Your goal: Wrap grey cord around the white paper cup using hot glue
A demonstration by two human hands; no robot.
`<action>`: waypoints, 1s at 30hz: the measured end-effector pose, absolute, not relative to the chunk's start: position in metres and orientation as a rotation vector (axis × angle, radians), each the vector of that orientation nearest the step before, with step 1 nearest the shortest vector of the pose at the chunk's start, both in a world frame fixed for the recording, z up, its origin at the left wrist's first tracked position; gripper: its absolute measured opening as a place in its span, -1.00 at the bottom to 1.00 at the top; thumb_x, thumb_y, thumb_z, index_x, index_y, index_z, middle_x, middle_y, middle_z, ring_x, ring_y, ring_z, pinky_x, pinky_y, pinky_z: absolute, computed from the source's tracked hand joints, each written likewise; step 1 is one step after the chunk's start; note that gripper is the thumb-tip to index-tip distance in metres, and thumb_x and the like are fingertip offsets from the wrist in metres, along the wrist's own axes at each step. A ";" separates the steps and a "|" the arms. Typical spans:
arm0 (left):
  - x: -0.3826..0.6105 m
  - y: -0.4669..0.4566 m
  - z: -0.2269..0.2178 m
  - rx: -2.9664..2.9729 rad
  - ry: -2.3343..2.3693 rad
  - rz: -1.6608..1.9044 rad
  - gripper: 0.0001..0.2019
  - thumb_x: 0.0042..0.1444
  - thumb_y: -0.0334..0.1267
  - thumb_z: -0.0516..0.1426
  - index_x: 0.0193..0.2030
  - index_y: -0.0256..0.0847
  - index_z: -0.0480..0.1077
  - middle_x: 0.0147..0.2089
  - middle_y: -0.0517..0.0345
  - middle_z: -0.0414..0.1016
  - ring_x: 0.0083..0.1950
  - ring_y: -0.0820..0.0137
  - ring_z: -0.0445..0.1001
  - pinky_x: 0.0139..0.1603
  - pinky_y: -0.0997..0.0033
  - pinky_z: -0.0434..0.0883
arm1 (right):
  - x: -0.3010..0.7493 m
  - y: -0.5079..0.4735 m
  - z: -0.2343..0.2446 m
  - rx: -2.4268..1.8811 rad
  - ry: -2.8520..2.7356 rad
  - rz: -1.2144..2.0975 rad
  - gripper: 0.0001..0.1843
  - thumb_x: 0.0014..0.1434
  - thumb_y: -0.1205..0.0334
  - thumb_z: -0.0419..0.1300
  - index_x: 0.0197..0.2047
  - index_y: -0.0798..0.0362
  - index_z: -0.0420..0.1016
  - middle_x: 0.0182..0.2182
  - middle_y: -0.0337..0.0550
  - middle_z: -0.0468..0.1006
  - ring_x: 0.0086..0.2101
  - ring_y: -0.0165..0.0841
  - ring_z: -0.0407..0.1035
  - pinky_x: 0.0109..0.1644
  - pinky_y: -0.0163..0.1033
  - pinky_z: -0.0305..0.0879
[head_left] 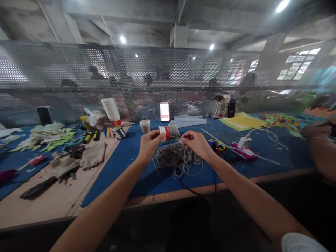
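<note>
Between my hands, a paper cup (168, 134) with a red band lies on its side, partly wrapped in grey cord. My left hand (150, 145) grips it around its left part. At the cup's right, my right hand (195, 142) is closed in a pinch on the grey cord (181, 139). Just below both hands, a loose tangled heap of the same cord (177, 157) rests on the blue mat (123, 171). Behind my left hand stands a small cord-covered cup with a handle (145, 125).
Left of centre are a tilted stack of paper cups (110, 108), a metal tin (119, 133), pliers and work gloves (93, 155). A lit phone (165, 112) leans at the back. Rightward lie a glue gun (217, 146), a white charger (244, 141), yellow sheets (243, 120) and another person's arm (321, 140).
</note>
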State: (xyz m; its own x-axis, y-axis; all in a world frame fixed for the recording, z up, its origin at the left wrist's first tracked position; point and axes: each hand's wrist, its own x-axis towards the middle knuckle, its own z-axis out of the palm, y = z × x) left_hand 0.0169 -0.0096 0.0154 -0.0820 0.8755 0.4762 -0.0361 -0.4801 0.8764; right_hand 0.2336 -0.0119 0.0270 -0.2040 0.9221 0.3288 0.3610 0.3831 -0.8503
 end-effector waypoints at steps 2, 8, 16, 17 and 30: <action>0.018 -0.011 0.016 1.526 0.946 1.641 -0.72 0.04 -0.12 0.31 -0.19 -0.28 0.62 -0.22 0.04 0.63 -0.25 0.36 0.51 -0.17 0.38 0.42 | 0.235 -0.015 0.033 -1.095 -1.819 0.517 -0.87 0.21 0.16 0.24 -0.26 0.04 0.54 -0.40 -0.20 0.58 -0.45 -0.39 0.44 -0.30 -0.26 0.35; 0.020 -0.015 0.015 1.562 0.958 1.563 -0.76 0.04 -0.16 0.32 -0.21 -0.28 0.61 -0.26 0.07 0.62 -0.27 0.38 0.50 -0.18 0.41 0.41 | 0.228 -0.026 0.052 -0.987 -1.916 0.014 -0.90 0.26 0.21 0.22 -0.22 0.00 0.57 -0.30 -0.17 0.53 -0.35 -0.39 0.38 -0.23 -0.27 0.28; 0.021 -0.018 0.017 1.620 0.945 1.515 -0.77 0.04 -0.14 0.32 -0.26 -0.28 0.60 -0.29 0.08 0.61 -0.30 0.40 0.48 -0.22 0.42 0.40 | 0.220 -0.020 0.059 -0.945 -1.896 -0.108 -0.87 0.31 0.18 0.20 -0.18 -0.02 0.57 -0.36 -0.21 0.47 -0.38 -0.42 0.34 -0.24 -0.29 0.22; 0.021 -0.019 0.018 1.623 0.946 1.504 -0.76 0.03 -0.14 0.32 -0.26 -0.28 0.60 -0.29 0.07 0.61 -0.30 0.39 0.48 -0.23 0.42 0.40 | 0.220 -0.019 0.059 -0.953 -1.888 -0.110 -0.87 0.31 0.17 0.20 -0.19 -0.02 0.57 -0.36 -0.21 0.47 -0.38 -0.42 0.33 -0.24 -0.29 0.21; 0.022 -0.020 0.021 1.638 0.961 1.427 -0.76 0.00 -0.12 0.35 -0.30 -0.27 0.59 -0.34 0.10 0.59 -0.35 0.39 0.47 -0.28 0.43 0.38 | 0.221 0.002 0.052 -0.997 -1.874 -0.056 -0.87 0.30 0.16 0.20 -0.20 -0.05 0.58 -0.34 -0.19 0.49 -0.36 -0.39 0.35 -0.22 -0.27 0.22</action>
